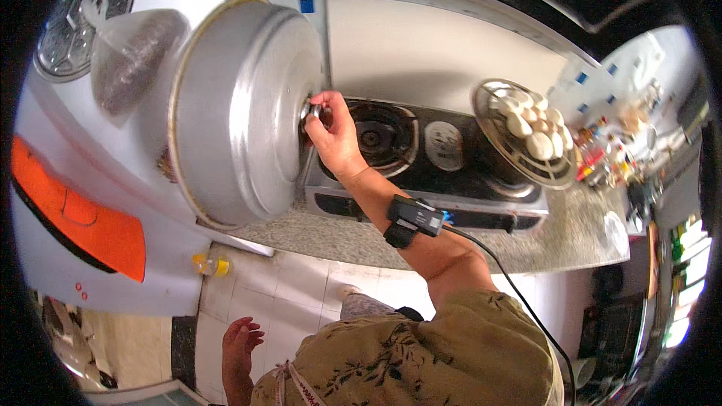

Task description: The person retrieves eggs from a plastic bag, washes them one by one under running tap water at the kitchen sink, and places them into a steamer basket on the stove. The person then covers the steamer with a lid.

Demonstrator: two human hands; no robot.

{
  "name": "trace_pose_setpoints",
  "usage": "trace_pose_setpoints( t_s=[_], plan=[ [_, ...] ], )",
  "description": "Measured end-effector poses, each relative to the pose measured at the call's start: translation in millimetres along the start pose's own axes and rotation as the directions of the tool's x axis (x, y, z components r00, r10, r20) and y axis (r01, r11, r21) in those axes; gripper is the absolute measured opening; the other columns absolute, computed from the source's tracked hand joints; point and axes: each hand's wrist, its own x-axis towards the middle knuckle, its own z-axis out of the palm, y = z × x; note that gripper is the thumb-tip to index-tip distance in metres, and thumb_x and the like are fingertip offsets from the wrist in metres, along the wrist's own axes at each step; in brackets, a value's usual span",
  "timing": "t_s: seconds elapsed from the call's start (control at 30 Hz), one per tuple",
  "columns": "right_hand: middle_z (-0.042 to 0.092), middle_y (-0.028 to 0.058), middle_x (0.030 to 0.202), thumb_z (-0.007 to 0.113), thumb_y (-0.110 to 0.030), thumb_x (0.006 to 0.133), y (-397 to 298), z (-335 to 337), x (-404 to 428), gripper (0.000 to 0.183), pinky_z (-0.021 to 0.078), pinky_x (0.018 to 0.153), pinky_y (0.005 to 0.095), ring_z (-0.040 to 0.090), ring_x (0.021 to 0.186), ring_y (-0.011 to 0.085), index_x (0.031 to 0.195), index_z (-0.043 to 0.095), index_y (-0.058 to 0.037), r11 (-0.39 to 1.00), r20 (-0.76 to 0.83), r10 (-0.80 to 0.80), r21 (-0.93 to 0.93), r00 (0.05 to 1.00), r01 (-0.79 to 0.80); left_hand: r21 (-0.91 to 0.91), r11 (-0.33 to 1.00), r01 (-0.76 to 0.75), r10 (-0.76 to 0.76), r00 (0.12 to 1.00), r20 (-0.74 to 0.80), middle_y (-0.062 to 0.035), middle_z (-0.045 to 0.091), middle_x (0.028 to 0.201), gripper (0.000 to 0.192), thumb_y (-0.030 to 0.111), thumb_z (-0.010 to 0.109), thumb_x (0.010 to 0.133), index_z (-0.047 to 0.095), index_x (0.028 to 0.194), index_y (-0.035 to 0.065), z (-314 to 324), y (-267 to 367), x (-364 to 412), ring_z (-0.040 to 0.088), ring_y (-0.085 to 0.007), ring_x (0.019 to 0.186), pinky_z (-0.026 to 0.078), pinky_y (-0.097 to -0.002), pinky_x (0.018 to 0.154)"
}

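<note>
My right hand [331,134] grips the knob of a large domed metal lid [248,113], which is tilted on its side at the left end of the stove. My left hand [242,338] hangs low beside my body with its fingers loosely bent and nothing in it. To the right of the lid lies a black gas stove [471,177] with an uncovered burner [372,134]. Over its right side stands a round metal steamer rack [550,172] with several white, bun-like dough pieces [538,145] on it. What lies behind the lid is hidden.
A tied plastic bag with dark contents [132,62] is beside the lid on the left, near a round dark patterned object [84,17]. Bottles and packets [606,158] crowd the counter's right end. A yellow-capped bottle [211,266] is low at left, beyond the granite counter edge [361,242].
</note>
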Motion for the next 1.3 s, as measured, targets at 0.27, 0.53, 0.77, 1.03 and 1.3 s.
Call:
trace_pose_setpoints(
  t_s=[0.27,0.53,0.77,1.03,1.3],
  plan=[
    [0.054,0.0077,0.08,0.059,-0.009,0.078,-208.8,-33.9,-47.4,0.023,0.0481,0.062,0.0266,0.055,0.066,0.0133,0.099,0.057,-0.0012,0.664,0.134,-0.28,-0.688,0.951,0.292,-0.044,0.994,0.102,-0.085,0.955,0.285,-0.0099,0.062,0.094,0.026,0.021,0.056,0.09,0.055,0.11,0.0038,27.9,-24.1,26.4,0.062,-0.0201,0.08,0.052,-0.0309,0.068],
    [0.065,0.0154,0.081,0.061,-0.028,0.07,-306.2,-81.0,-49.3,0.024,0.0495,0.077,0.0425,0.06,0.088,0.0345,0.086,0.063,-0.0105,-0.059,0.424,-0.235,-0.904,0.875,0.422,-0.028,0.988,0.152,-0.126,0.898,0.422,-0.0093,0.062,0.092,0.021,0.019,0.054,0.091,0.056,0.107,0.005,89.9,-45.4,27.2,0.062,-0.021,0.079,0.052,-0.0327,0.068],
    [0.065,0.0158,0.086,0.061,-0.031,0.069,-324.6,-238.5,15.4,0.035,0.0502,0.074,0.0406,0.064,0.08,0.0316,0.097,0.065,-0.0104,-0.192,0.217,-0.108,-0.962,0.97,0.194,-0.013,0.986,0.163,-0.148,0.924,0.352,-0.0086,0.062,0.092,0.021,0.019,0.054,0.091,0.056,0.107,0.0054,126.7,-64.1,15.6,0.063,-0.0212,0.078,0.052,-0.0334,0.068],
    [0.065,0.0161,0.081,0.063,-0.026,0.069,-309.5,-408.7,54.8,0.03,0.0486,0.068,0.0386,0.063,0.075,0.0302,0.093,0.064,-0.0083,-0.163,0.107,-0.082,-0.982,0.991,0.092,-0.027,0.984,0.175,-0.157,0.933,0.324,-0.0115,0.062,0.093,0.025,0.021,0.057,0.09,0.057,0.108,0.0039,191.1,-83.7,3.3,0.063,-0.0233,0.08,0.053,-0.035,0.067],
    [0.063,0.0154,0.076,0.063,-0.025,0.071,-273.7,-456.8,62.8,0.027,0.049,0.065,0.036,0.063,0.071,0.0252,0.089,0.063,-0.005,-0.021,0.006,-0.002,-1.0,1.0,0.005,-0.041,0.988,0.15,-0.133,0.95,0.282,-0.0104,0.063,0.092,0.027,0.022,0.058,0.089,0.058,0.108,0.0039,244.5,-93.1,-12.2,0.063,-0.0223,0.08,0.053,-0.0346,0.068]
  ],
)
